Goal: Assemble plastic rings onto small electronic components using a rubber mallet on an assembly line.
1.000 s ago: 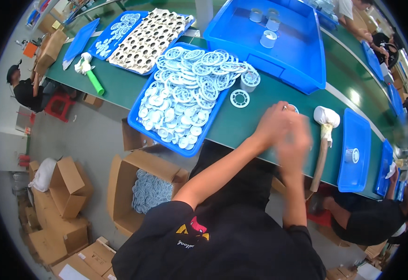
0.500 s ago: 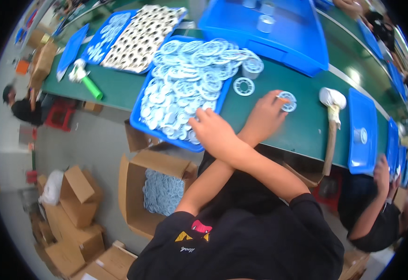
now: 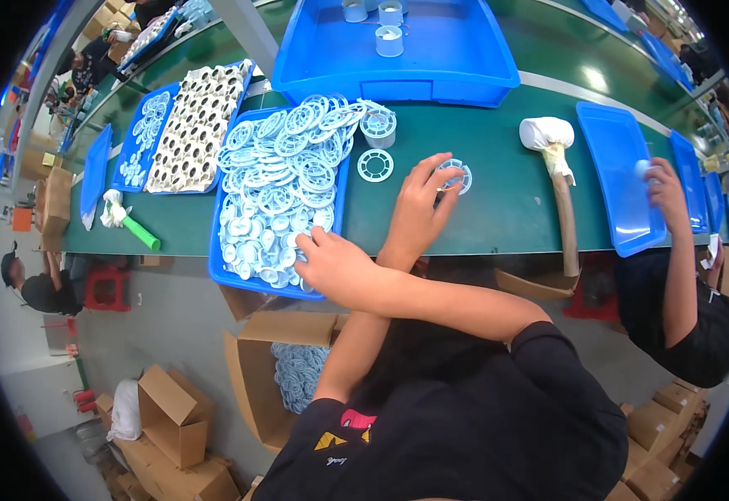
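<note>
My forearms cross, the right one over the left. My left hand (image 3: 418, 204) reaches to the right and grips the rim of a light-blue spoked plastic ring (image 3: 464, 179) on the green table. Over the near edge of a blue tray (image 3: 219, 271), my right hand (image 3: 339, 269) curls its fingers among small pale-blue discs (image 3: 252, 250); what they pinch is hidden. Larger spoked rings (image 3: 277, 167) are heaped in the tray's far part. Beside the tray lies a loose ring (image 3: 375, 165), with a round stack of pieces (image 3: 378, 129) behind it.
A cloth-wrapped mallet (image 3: 560, 188) lies to the right, before another blue tray (image 3: 615, 175). A large blue bin (image 3: 398, 83) stands behind. At left are an egg-carton-like tray (image 3: 197, 125) and a green-handled tool (image 3: 141, 234). A carton of rings (image 3: 256, 392) stands below. A co-worker's hand (image 3: 669, 196) is at right.
My head view has shifted, so the table sits further left. My left hand stays at the ring, its fingers now more over it. My right hand remains at the small discs.
</note>
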A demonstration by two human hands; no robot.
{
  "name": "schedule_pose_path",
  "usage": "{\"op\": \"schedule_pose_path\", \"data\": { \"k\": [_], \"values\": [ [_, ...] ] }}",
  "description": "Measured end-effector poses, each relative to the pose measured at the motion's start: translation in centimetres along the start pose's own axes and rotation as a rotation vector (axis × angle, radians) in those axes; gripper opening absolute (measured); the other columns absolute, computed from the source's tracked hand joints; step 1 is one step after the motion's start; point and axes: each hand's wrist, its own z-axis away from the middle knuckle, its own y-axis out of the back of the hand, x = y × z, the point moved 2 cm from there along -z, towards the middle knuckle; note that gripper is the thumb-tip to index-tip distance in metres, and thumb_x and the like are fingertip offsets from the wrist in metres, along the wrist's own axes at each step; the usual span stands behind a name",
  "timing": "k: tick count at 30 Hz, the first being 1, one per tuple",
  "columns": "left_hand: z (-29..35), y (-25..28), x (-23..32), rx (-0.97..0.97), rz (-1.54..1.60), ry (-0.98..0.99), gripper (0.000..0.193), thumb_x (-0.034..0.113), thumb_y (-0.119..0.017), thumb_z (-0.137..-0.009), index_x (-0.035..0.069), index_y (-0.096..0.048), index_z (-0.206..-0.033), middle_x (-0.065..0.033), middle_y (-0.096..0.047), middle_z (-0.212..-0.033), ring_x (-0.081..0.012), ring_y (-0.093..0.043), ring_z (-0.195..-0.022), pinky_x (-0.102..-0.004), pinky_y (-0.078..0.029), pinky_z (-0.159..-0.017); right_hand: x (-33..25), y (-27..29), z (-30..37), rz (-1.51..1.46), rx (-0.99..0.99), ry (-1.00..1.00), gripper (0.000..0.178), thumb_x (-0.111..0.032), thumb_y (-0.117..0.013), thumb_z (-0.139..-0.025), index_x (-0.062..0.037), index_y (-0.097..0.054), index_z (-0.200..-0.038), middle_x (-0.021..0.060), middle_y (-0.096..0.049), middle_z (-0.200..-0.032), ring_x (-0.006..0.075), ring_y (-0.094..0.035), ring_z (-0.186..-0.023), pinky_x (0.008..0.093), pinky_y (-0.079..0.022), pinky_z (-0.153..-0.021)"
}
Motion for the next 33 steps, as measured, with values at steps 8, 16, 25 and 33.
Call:
{"op": "schedule_pose_path", "data": {
  "k": [8, 16, 25, 33],
  "values": [
    [-1.5, 1.0, 0.9, 0.039, -0.077, 0.057, 0.011, 0.011, -0.079, -0.088, 0.008, -0.075, -0.098, -0.0071, -0.07, -0.107, -0.0308, -0.067, -0.095, -0.0428, -0.054, -0.083, 0.1, 3.5, 0.8, -0.294, 0.297, -0.014, 0.021, -0.003, -0.074, -0.078, -0.0003, -0.064, -0.096, 0.0157, -0.058, -0.106, 0.033, -0.061, -0.095, 0.0412, -0.055, -0.078],
    [-2.6, 1.8, 0.9, 0.06, -0.013, 0.232, 0.011, 0.01, -0.076, -0.092, 0.001, -0.074, -0.097, -0.0107, -0.067, -0.089, -0.0231, -0.069, -0.073, -0.0341, -0.056, -0.067, 12.4, 14.5, 14.2, 0.067, 0.575, -0.773, 0.01, -0.005, -0.066, -0.09, -0.0022, -0.058, -0.096, 0.0183, -0.06, -0.087, 0.0397, -0.064, -0.074, 0.0489, -0.051, -0.064],
    [-1.7, 0.9, 0.8, 0.059, 0.218, 0.347, 0.013, 0.007, -0.072, -0.097, -0.004, -0.071, -0.103, -0.0123, -0.075, -0.098, -0.0181, -0.074, -0.082, -0.0298, -0.059, -0.075, 14.6, 12.9, 20.3, 0.205, 0.468, -0.744, 0.042, 0.008, -0.065, -0.084, -0.0021, -0.067, -0.125, 0.0163, -0.065, -0.124, 0.0379, -0.06, -0.111, 0.0465, -0.051, -0.096],
    [-1.5, -0.1, -0.7, 0.009, 0.596, 0.625, 0.014, 0.008, -0.073, -0.098, -0.004, -0.069, -0.104, -0.0072, -0.075, -0.096, -0.0115, -0.072, -0.089, -0.0248, -0.056, -0.08, 14.7, 12.6, 21.2, 0.271, 0.511, -0.676, 0.026, -0.002, -0.077, -0.087, -0.0023, -0.072, -0.112, 0.0121, -0.072, -0.118, 0.0332, -0.065, -0.108, 0.0423, -0.054, -0.092]
  ]
}}
